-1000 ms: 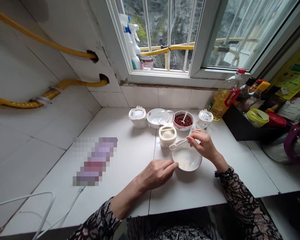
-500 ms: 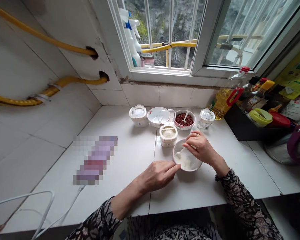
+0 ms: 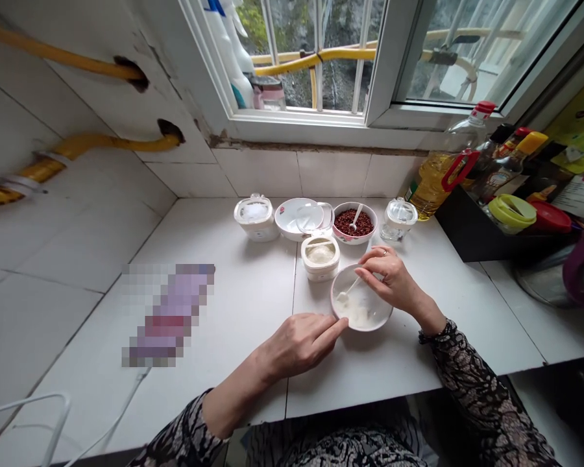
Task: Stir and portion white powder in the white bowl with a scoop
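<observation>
A white bowl (image 3: pixel 378 312) stands on the counter in front of me, with white powder (image 3: pixel 358 315) in its bottom. My left hand (image 3: pixel 302 344) pinches the bowl's near-left rim between thumb and fingers. Closed around the handle of a small white spoon (image 3: pixel 343 297), my right hand (image 3: pixel 388 279) reaches over the bowl's right side. The spoon's head dips into the bowl by the powder. Just behind the bowl sits an open white canister (image 3: pixel 320 272) holding pale granules.
Along the wall stand a lidded white canister (image 3: pixel 254 227), a floral bowl (image 3: pixel 292 217), a bowl of red beans (image 3: pixel 343 239) with a spoon and a glass jar (image 3: pixel 398 227). An oil bottle (image 3: pixel 428 178) is at right. A blurred purple object (image 3: pixel 172 318) with a cable lies left.
The view has shifted slightly. My right hand has moved the spoon a little within the bowl. My left hand keeps its hold on the rim.
</observation>
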{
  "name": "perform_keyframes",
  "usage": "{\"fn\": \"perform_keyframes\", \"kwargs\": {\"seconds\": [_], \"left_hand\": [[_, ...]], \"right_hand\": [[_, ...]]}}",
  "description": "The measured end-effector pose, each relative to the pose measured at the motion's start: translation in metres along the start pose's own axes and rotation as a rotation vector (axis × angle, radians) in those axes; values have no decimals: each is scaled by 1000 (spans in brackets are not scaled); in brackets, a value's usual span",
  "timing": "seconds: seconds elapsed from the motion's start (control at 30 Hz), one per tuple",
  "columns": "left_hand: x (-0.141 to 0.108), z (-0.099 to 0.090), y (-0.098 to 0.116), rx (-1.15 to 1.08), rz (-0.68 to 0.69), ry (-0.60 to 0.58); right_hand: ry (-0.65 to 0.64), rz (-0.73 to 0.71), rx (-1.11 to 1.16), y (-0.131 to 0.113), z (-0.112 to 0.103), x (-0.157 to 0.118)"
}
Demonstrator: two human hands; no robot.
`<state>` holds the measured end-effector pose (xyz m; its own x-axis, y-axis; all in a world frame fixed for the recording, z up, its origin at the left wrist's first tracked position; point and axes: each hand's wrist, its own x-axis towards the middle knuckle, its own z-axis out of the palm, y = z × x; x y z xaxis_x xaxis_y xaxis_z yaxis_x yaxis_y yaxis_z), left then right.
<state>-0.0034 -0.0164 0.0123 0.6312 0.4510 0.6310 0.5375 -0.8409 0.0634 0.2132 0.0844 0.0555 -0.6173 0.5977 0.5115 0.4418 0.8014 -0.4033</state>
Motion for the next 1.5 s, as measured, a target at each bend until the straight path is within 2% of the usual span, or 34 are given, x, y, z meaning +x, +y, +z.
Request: {"fn": "perform_keyframes", "kwargs": {"seconds": [0.23, 0.37, 0.5, 0.8, 0.93, 1.0, 1.13, 1.5], "left_hand": [[0, -1, 0, -11, 5, -4], [-1, -1, 0, -11, 0, -18], [-1, 0, 1, -16, -9, -22], [1, -2, 1, -21, -1, 5], [1, -2, 0, -22, 11, 8], [2, -2, 1, -20, 11, 11], [3, -1, 2, -22, 12, 2], [10, -3, 4, -61, -7, -22]], "right_hand": [[74, 130, 129, -4, -6, 1], [33, 44, -1, -9, -4, 1], [-28, 11, 28, -12, 0, -1], [115, 296, 221, -4, -7, 0], [86, 530, 479, 1, -12, -1], [54, 603, 610, 6, -16, -1], [28, 630, 704, 12, -24, 2], [-41, 751, 705, 19, -38, -1]]}}
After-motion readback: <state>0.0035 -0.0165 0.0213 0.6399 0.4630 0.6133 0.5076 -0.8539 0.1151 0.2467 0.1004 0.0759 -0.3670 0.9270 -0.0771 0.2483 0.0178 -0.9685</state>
